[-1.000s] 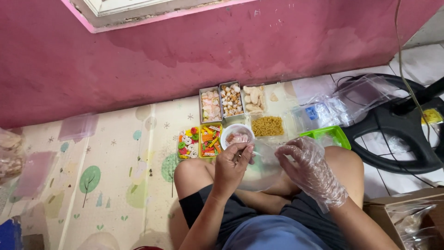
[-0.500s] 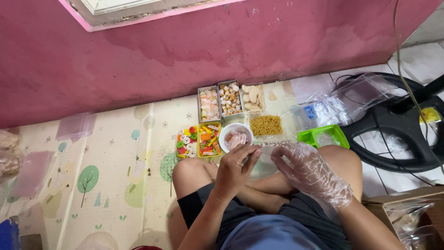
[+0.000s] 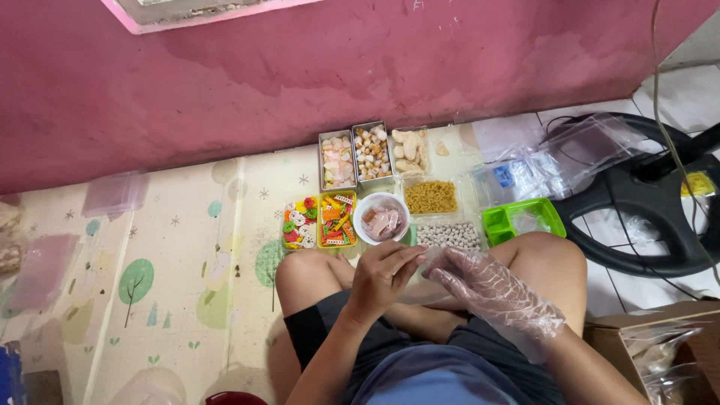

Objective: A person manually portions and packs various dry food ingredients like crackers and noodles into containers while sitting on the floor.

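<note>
Both hands had drawn back from the white bowl point(image 3: 382, 218) to the lap. The bare left hand point(image 3: 384, 276) pinched the gloved right hand's point(image 3: 491, 289) fingertips, apparently adjusting the plastic glove.

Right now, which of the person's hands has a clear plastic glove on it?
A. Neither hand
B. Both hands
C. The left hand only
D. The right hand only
D. The right hand is covered by a crinkled clear plastic glove, while the left hand is bare; the two meet fingertip to fingertip above the lap, just in front of the white bowl of pink pieces.
</note>
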